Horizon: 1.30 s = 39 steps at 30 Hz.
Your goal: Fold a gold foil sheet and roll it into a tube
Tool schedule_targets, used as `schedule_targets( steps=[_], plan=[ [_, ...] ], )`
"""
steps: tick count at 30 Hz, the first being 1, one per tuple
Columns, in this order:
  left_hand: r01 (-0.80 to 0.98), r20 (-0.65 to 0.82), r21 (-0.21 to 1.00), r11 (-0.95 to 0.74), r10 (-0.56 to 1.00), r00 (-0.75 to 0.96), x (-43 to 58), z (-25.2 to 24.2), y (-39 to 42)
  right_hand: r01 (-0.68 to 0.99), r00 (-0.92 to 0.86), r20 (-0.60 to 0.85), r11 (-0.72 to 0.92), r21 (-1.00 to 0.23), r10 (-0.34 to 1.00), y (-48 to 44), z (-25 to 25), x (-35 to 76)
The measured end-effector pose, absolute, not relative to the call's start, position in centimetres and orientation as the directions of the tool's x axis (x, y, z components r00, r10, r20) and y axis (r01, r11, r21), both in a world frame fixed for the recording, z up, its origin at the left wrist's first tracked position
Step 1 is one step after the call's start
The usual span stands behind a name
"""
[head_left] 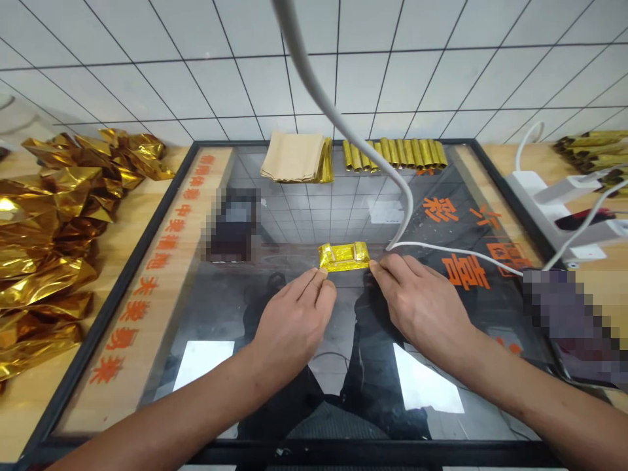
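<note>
Folded foil, gold, one: flat on the glass (pixel 289 216), mid-panel, pale-edged folds near both ends; folded foil's point (pixel 343 265). Left hand (pixel 294 314): thumb and fingertips pinched at the foil's near left corner. Right hand (pixel 422 297): fingertips pinched at its near right corner. Paper stack (pixel 293 157), tan, one: at the far edge, gold sheets showing along its right side. Rolls (pixel 397 154), gold, one row: right of the stack. Crumpled foil (pixel 53 229), gold, a heap: on wood, left of the frame (pixel 115 281) (black, bordering the glass). Cable (pixel 333 108), white: hanging in front, its bend right of the folded foil.
</note>
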<state>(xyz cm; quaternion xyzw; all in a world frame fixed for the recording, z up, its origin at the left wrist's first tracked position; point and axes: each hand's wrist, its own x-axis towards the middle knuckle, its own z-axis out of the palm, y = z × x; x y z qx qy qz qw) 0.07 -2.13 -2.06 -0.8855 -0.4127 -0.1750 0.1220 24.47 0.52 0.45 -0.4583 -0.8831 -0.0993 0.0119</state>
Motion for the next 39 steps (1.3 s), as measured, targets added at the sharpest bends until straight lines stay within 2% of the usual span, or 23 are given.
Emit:
schedule_targets(
  steps=[4,7,10,12,15,18,20,23,26,29,31,34,36,39],
  plan=[
    [0.773,0.4,-0.034,-0.634,0.7,0.592,-0.1,-2.0,-1.9,0.832,-0.549,0.195,0.553,0.038,0.813,1.4,0.1,24.7],
    [0.772,0.388,0.114,-0.626,0.743,0.545,-0.4,-1.8,-1.5,0.847,-0.497,0.266,0.528,-0.055,0.826,1.9,-0.6,24.9],
    [0.769,0.374,0.309,-0.559,0.815,0.442,-0.6,-1.6,-1.1,0.862,-0.427,0.265,0.478,-0.171,0.865,2.3,-1.1,24.9],
    [0.772,0.336,0.426,-0.472,0.875,0.35,-0.7,-1.4,-0.9,0.857,-0.403,0.238,0.456,-0.241,0.884,2.4,-1.3,24.7],
    [0.728,0.195,0.623,-0.287,0.958,0.21,-0.6,-1.0,-0.6,0.841,-0.375,0.235,0.436,-0.322,0.897,2.2,-1.1,24.1],
    [0.537,0.026,0.839,-0.089,0.992,0.124,-0.3,-0.5,-0.4,0.818,-0.334,0.287,0.427,-0.386,0.898,1.4,-0.4,23.0],
    [0.387,-0.058,0.922,0.015,0.993,0.1,0.1,-0.3,-0.4,0.802,-0.328,0.33,0.446,-0.399,0.885,0.6,0.1,22.2],
    [0.26,-0.108,0.962,0.084,0.991,0.081,0.8,-0.4,-0.3,0.777,-0.384,0.371,0.513,-0.366,0.845,-0.5,0.5,21.0],
    [0.197,-0.072,0.979,0.057,0.995,0.068,0.7,-1.0,0.1,0.73,-0.469,0.363,0.585,-0.353,0.805,-1.2,0.4,20.5],
    [0.214,-0.06,0.976,0.04,0.994,0.09,-0.2,-1.5,0.8,0.648,-0.458,0.397,0.604,-0.463,0.795,-1.2,0.5,20.7],
    [0.255,-0.072,0.967,0.029,0.985,0.159,-0.9,-1.6,1.2,0.598,-0.372,0.446,0.578,-0.555,0.814,-0.7,0.8,21.2],
    [0.319,-0.081,0.948,-0.013,0.957,0.278,-1.6,-1.2,1.6,0.601,-0.243,0.46,0.505,-0.62,0.854,0.6,1.4,22.0],
    [0.329,-0.103,0.944,-0.02,0.93,0.352,-1.8,-0.8,1.7,0.599,-0.21,0.373,0.42,-0.682,0.904,1.7,1.7,22.4],
    [0.349,-0.142,0.937,-0.024,0.886,0.441,-1.7,-0.2,1.8,0.452,-0.245,0.233,0.324,-0.831,0.941,3.3,1.7,22.6]
  ],
)
